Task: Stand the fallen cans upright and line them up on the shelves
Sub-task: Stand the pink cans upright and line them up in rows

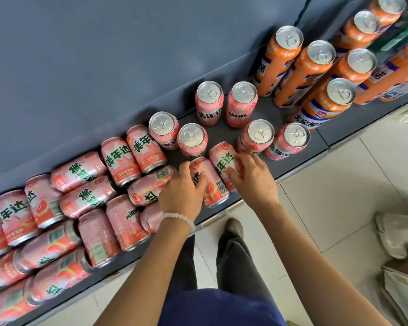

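Observation:
Several pink cans lie on their sides on the dark grey shelf (222, 135), heaped from the left edge to the middle. Several more pink cans stand upright in two rows, such as one (209, 102) at the back and one (257, 136) nearer the front. My left hand (183, 188), with a white bead bracelet, grips a lying pink can (213, 187) near the shelf's front edge. My right hand (251, 176) grips the lying pink can (223, 157) just to its right. Both cans lie side by side, tops pointing toward the back.
Tall orange cans (304, 74) stand upright at the right of the shelf. The shelf's blue-grey back panel (104, 67) rises behind. Below the shelf edge is light tiled floor (327, 208) with my legs and shoe, and another person's shoe (391, 234) at right.

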